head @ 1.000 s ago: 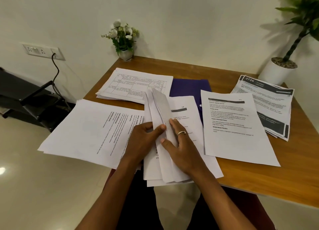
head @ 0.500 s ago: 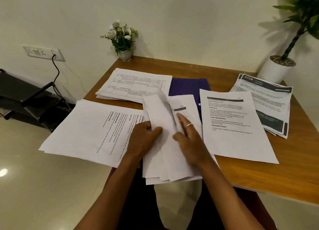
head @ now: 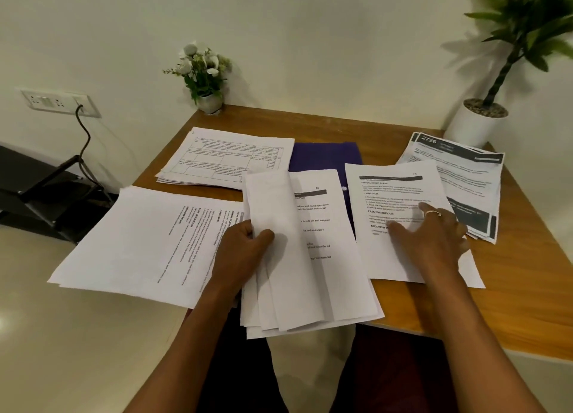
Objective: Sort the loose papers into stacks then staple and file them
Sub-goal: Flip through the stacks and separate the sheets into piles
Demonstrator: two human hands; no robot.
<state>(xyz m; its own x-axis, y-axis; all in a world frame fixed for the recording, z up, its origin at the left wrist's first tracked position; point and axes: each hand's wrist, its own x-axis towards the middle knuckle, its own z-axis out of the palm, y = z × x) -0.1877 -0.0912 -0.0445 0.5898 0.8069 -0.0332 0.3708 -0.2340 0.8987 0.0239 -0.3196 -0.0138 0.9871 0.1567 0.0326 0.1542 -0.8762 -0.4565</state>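
Note:
My left hand (head: 245, 251) grips the left side of a fanned bundle of white sheets (head: 297, 257) at the table's near edge; its lower end hangs past the edge. My right hand (head: 431, 239), wearing a ring, lies flat with fingers apart on a printed sheet (head: 400, 195) to the right. A sideways pile of text pages (head: 148, 236) overhangs the table's left edge. A stack with tables (head: 229, 155) lies at the back. Dark-banded pages (head: 459, 177) sit at the far right. A purple folder (head: 322, 157) lies partly under the papers.
The wooden table (head: 511, 288) meets the wall. A small flower pot (head: 207, 78) stands at its back left corner and a white planter with a tall plant (head: 477, 124) at the back right. A black rack (head: 40, 195) and a wall socket with cable are on the left.
My right hand has left the bundle and moved right onto the single printed sheet. The left hand keeps hold of the bundle, whose sheets have fanned and flattened.

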